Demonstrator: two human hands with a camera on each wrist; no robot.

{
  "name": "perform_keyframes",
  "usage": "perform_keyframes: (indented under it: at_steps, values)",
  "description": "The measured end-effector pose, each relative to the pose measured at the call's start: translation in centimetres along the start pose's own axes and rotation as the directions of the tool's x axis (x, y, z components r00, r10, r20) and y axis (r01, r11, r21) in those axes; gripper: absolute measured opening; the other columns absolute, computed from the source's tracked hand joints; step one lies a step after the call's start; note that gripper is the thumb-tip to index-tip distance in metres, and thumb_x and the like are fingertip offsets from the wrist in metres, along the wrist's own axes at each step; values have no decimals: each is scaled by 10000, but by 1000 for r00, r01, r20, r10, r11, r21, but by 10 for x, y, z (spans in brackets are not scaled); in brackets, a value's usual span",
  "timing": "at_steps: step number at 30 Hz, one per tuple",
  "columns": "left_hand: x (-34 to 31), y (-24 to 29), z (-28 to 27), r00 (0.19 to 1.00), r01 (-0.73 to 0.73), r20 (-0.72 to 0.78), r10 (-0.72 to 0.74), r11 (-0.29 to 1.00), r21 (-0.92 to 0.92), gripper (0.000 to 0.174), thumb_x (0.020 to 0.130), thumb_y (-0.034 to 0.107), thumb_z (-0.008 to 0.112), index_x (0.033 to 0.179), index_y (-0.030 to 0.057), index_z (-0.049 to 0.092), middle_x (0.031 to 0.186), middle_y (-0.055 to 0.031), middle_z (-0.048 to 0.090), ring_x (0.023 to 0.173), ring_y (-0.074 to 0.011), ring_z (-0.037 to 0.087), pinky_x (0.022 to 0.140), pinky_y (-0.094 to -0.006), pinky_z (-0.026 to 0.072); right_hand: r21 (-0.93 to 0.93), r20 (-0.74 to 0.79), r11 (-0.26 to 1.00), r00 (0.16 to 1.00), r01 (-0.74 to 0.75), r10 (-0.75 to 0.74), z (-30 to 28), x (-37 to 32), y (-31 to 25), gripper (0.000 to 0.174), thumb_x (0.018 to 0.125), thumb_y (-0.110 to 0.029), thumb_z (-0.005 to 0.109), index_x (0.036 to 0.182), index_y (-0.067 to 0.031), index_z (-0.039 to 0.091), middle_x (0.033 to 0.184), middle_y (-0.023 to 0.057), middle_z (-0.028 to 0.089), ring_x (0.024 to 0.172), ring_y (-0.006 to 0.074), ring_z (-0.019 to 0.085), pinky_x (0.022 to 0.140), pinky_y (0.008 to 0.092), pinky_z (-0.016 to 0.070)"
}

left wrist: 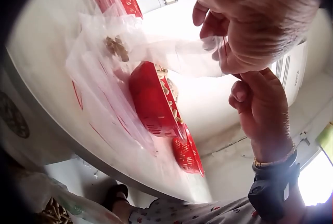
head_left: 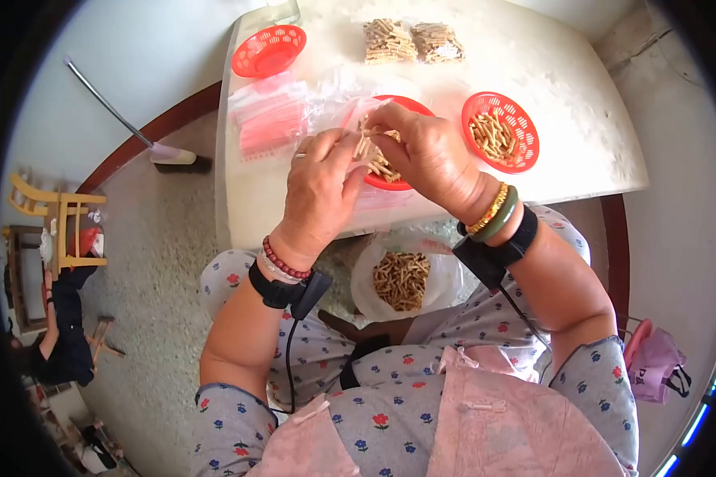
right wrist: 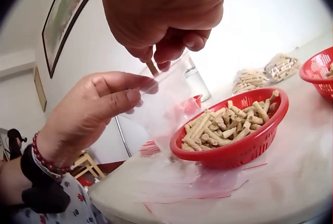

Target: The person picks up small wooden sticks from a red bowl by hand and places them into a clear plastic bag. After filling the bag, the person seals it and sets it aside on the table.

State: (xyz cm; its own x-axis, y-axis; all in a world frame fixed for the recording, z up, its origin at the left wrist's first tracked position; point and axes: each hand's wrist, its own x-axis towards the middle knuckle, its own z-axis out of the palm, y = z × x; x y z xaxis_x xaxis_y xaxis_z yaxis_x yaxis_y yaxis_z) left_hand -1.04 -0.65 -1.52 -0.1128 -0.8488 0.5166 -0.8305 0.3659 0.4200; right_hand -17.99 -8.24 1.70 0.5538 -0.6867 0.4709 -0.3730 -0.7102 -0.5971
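Observation:
My left hand [head_left: 322, 179] grips the top of a clear plastic bag [right wrist: 161, 91] between thumb and fingers. Just above the bag's mouth, my right hand [head_left: 437, 155] pinches a short tan stick [right wrist: 152, 68] that points down into it. In the left wrist view, a few sticks [left wrist: 117, 48] lie at the bag's far end. Below both hands stands a red plastic basket [right wrist: 229, 156], heaped with the same tan sticks; in the head view the hands partly cover it.
A second red basket [head_left: 531, 147] of sticks stands to the right, another red basket [head_left: 269, 52] at back left. Flat bags with red edges [head_left: 270, 123] are stacked on the left. Two filled bags [head_left: 390, 41] lie at the back. A sack of sticks [head_left: 402, 282] sits below the table edge.

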Motion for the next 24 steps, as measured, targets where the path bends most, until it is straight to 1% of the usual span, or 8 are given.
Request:
perform_keyframes:
  at_steps: [4, 6, 10, 12, 15, 19, 21, 24]
  values:
    - [3, -6, -7, 988, 82, -121, -97, 990, -117, 551, 748, -49, 706, 1279, 15, 573, 1188, -147, 595, 912, -261, 610, 816, -350, 514, -120, -22, 990, 997, 72, -76, 16, 17, 5, 105, 867, -123, 646, 954, -64, 642, 677, 144, 656, 619, 310, 661, 551, 381, 524]
    - [3, -13, -13, 987, 75, -136, -86, 994, -79, 559, 741, -52, 703, 1281, 20, 574, 1192, -145, 590, 876, -249, 611, 797, -332, 522, -117, 37, 987, 994, 111, -107, 17, 25, 3, 165, 904, -107, 624, 1060, -53, 626, 743, 156, 677, 691, 318, 679, 603, 383, 534]
    - [3, -23, -23, 977, 76, -204, -69, 997, 26, 604, 722, -25, 729, 1301, 43, 570, 1240, -154, 567, 1007, -297, 612, 871, -369, 513, -52, 59, 994, 994, 91, -88, 21, 36, -1, 184, 910, -88, 604, 1088, -41, 612, 752, 169, 669, 703, 343, 673, 616, 391, 537]
    - [3, -24, -29, 976, 59, -215, -27, 988, 142, 614, 718, -9, 736, 1306, 51, 571, 1257, -150, 558, 1107, -328, 574, 941, -402, 478, 5, 46, 986, 984, 170, -170, 23, 38, 0, 211, 906, -57, 591, 1115, -26, 597, 825, 195, 668, 742, 355, 673, 634, 397, 540]
    - [3, -26, -35, 986, 76, -163, -45, 979, 188, 677, 698, 64, 776, 1327, 29, 525, 1268, -144, 541, 1170, -311, 521, 1012, -431, 383, 23, 20, 961, 961, 277, -278, 23, 40, 0, 240, 865, -2, 587, 1104, -16, 604, 914, 204, 662, 782, 359, 669, 657, 399, 542]
    - [4, -21, -40, 990, 85, -132, -57, 971, 223, 620, 692, 56, 774, 1277, 30, 568, 1277, -135, 542, 1182, -310, 516, 1005, -432, 390, -21, 61, 956, 955, 293, -292, 18, 40, 4, 228, 812, 38, 587, 1030, -12, 630, 930, 185, 656, 789, 362, 660, 680, 398, 542]
    - [5, -24, -38, 999, 44, -12, -42, 965, 259, 543, 695, 40, 764, 1218, 61, 622, 1292, -140, 538, 1194, -318, 507, 1017, -440, 380, -108, 134, 934, 936, 340, -325, 18, 42, 12, 167, 757, 24, 586, 913, -6, 637, 875, 161, 645, 784, 340, 654, 691, 385, 555]
    - [5, -24, -31, 1000, 6, 29, -11, 982, 189, 470, 705, 34, 754, 1161, 105, 667, 1315, -144, 530, 1219, -330, 492, 1049, -444, 355, -104, 214, 952, 941, 287, -261, 16, 40, 18, 135, 760, 6, 597, 883, -24, 642, 880, 155, 645, 787, 335, 654, 714, 387, 556]
